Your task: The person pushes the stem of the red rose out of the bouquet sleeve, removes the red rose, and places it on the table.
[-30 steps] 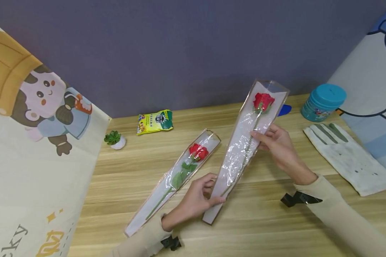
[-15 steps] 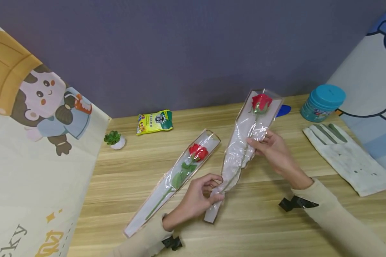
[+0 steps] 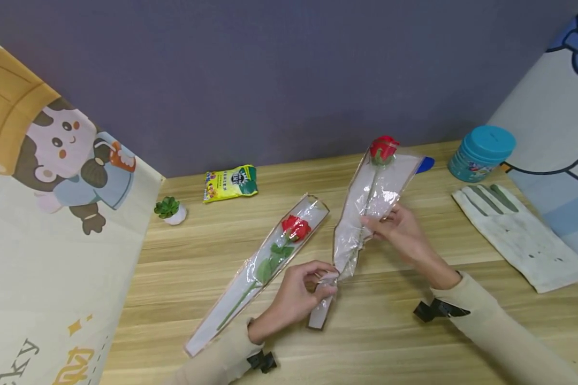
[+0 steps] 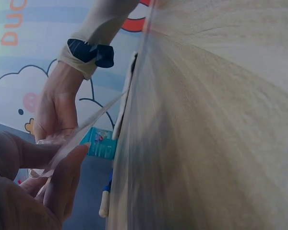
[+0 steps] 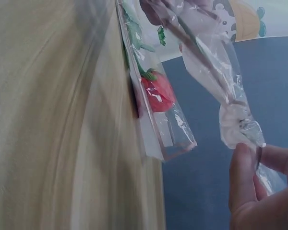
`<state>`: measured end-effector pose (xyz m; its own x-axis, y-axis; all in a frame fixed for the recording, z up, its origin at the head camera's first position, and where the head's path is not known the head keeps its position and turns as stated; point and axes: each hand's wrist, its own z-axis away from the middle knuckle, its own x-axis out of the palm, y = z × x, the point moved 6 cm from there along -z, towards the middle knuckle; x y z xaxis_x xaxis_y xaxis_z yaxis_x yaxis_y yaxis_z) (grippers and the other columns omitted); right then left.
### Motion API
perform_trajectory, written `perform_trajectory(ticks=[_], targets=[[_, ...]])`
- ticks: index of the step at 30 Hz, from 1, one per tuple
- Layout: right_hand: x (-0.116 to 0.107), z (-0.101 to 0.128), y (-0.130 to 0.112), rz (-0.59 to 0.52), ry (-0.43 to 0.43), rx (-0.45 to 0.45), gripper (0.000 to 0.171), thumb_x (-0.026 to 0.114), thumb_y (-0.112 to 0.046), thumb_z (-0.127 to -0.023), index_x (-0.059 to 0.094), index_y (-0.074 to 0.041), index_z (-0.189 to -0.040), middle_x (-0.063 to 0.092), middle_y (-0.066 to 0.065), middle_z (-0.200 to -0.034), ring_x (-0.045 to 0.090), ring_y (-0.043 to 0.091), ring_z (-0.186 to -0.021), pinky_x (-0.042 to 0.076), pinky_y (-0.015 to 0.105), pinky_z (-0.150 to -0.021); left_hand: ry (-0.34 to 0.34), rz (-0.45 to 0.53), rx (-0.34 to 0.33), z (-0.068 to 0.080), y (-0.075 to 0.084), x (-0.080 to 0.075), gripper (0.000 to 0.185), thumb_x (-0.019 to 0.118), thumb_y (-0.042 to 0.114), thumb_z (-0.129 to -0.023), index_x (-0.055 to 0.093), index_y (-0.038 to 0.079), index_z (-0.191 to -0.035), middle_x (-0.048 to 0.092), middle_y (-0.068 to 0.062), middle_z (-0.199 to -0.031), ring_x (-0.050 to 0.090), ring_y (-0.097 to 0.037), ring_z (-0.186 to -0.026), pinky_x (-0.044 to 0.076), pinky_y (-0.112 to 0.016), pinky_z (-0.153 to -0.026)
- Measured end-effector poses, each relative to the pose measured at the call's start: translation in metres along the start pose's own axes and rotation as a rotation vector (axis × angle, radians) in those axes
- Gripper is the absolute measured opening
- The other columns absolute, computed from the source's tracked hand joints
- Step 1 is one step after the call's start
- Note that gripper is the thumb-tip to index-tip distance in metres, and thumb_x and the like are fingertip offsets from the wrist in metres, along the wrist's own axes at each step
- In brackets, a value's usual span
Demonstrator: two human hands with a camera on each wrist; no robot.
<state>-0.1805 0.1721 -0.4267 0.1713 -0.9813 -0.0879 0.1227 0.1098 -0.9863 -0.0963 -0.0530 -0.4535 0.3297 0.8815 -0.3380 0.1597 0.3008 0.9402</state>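
In the head view, a red rose (image 3: 383, 151) stands in a clear and white flower sleeve (image 3: 382, 190), its bloom at the sleeve's upper left rim. My left hand (image 3: 296, 294) pinches the narrow lower part of the sleeve. Higher up, my right hand (image 3: 407, 235) grips the sleeve and the stem within it between thumb and fingers. The sleeve's middle is crumpled and bent, as the right wrist view also shows in the creased film (image 5: 230, 115). A second wrapped rose (image 3: 296, 228) lies on the table to the left of my left hand.
Along the back are a small potted succulent (image 3: 170, 209), a yellow-green packet (image 3: 230, 183), a blue object (image 3: 425, 164) partly behind the sleeve, and a teal tub (image 3: 483, 153). White-and-grey gloves (image 3: 522, 238) lie at the right. A dark partition (image 3: 289, 80) borders the table's back.
The held rose has slid up against its sleeve, the bloom reaching the rim. The sleeve has crumpled in its middle. My right hand has moved down and left; my left hand has hardly moved.
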Motion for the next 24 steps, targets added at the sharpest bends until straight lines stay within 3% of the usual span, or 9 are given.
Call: perform_trajectory(ticks=[6, 12, 19, 24], targets=[[0.013, 0.002, 0.008, 0.011, -0.028, 0.011, 0.046, 0.072, -0.013, -0.098, 0.051, 0.008, -0.132, 0.073, -0.021, -0.096, 0.073, 0.002, -0.086, 0.065, 0.027, -0.082, 0.024, -0.003, 0.013, -0.005, 0.001, -0.002, 0.036, 0.085, 0.0, -0.082, 0.075, 0.005, -0.116, 0.079, -0.01, -0.101, 0.072, -0.008, -0.084, 0.064, -0.022, -0.076], [0.014, 0.003, 0.007, 0.017, -0.007, 0.006, 0.049, 0.072, -0.014, -0.098, 0.05, 0.009, -0.135, 0.073, -0.02, -0.094, 0.072, 0.001, -0.085, 0.065, 0.026, -0.082, 0.024, 0.004, 0.017, -0.006, 0.0, -0.002, 0.037, 0.085, -0.002, -0.081, 0.075, 0.005, -0.116, 0.079, -0.013, -0.102, 0.074, -0.013, -0.082, 0.063, -0.02, -0.075], [0.004, -0.002, 0.003, -0.039, 0.029, -0.023, 0.026, 0.073, -0.013, -0.098, 0.061, -0.01, -0.12, 0.074, -0.018, -0.095, 0.071, 0.003, -0.085, 0.063, 0.022, -0.078, -0.022, 0.03, -0.016, -0.003, -0.003, 0.004, 0.045, 0.087, 0.003, -0.081, 0.073, 0.009, -0.123, 0.077, -0.011, -0.102, 0.071, -0.006, -0.081, 0.063, -0.021, -0.077], [-0.006, -0.007, -0.004, -0.197, 0.062, -0.052, 0.018, 0.072, -0.006, -0.097, 0.064, -0.018, -0.108, 0.076, -0.015, -0.092, 0.07, 0.002, -0.081, 0.061, 0.019, -0.073, -0.052, 0.031, -0.051, 0.001, -0.006, 0.011, 0.05, 0.087, -0.001, -0.078, 0.07, 0.003, -0.124, 0.078, -0.016, -0.109, 0.075, -0.012, -0.087, 0.062, -0.018, -0.078]])
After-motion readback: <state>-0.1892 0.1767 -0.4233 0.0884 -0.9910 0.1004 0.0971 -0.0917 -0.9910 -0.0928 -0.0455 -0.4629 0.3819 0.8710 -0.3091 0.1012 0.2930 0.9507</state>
